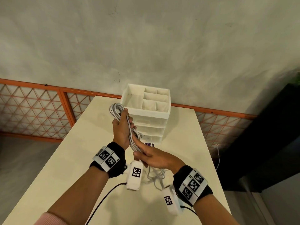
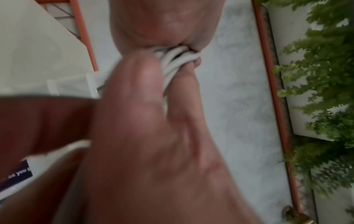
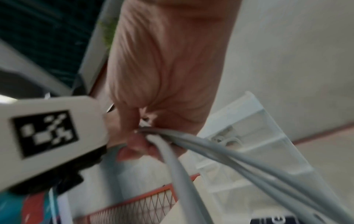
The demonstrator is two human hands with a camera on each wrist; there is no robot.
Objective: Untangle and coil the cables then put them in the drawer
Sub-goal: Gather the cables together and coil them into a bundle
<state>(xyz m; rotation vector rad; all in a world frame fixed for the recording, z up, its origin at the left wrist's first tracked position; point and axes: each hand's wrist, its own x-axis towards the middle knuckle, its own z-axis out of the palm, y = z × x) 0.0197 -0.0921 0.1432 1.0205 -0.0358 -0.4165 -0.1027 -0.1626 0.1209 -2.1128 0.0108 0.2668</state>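
Note:
A bundle of white cable loops stands upright above the table, gripped near its top by my left hand; the left wrist view shows the strands pressed between thumb and fingers. My right hand grips the lower end of the same bundle. More loose white cable lies tangled on the table under my right hand. The white drawer unit stands just behind the hands, its drawers closed and its top tray divided into compartments.
The cream table is narrow, with the floor off both sides. A purple card lies in front of the drawer unit. An orange mesh railing and a grey wall stand behind. A dark cabinet is at the right.

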